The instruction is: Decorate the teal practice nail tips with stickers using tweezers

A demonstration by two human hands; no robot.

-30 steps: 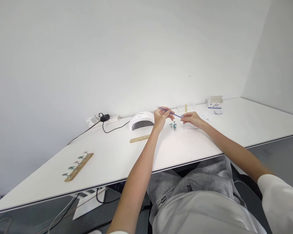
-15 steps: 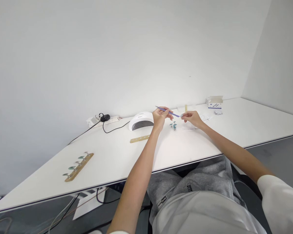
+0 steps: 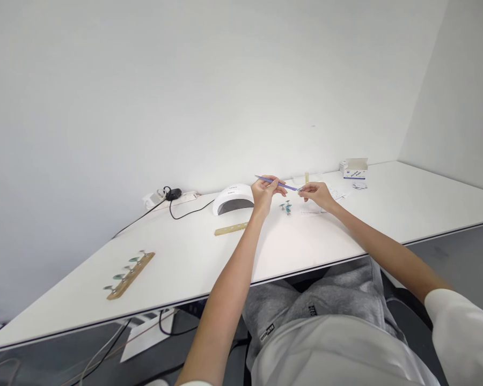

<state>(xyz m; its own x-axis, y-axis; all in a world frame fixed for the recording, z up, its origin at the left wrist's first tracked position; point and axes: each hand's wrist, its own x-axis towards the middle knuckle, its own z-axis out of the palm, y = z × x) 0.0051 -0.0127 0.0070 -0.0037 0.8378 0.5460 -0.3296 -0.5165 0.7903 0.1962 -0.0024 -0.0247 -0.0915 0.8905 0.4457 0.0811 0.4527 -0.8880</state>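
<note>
My left hand grips a pair of slim purple tweezers like a pen. Their thin end points left, and the broader end reaches the fingertips of my right hand. Those fingertips pinch a small shiny piece, apparently a nail tip on a little stand, mostly hidden by the fingers. On the table just below and between my hands is a small cluster of teal nail tips on metal stands. Under my left forearm lies a yellowish strip, partly covered.
Behind my left hand stands a white nail lamp. A wooden bar carries several nail tips on stands at the left. A black adapter and cables lie at the back. An opened small box and paper sheets are right.
My left hand has shifted slightly left with the tweezers, whose broad end drew back from the right fingertips and then came close again. The right hand has hardly moved.
</note>
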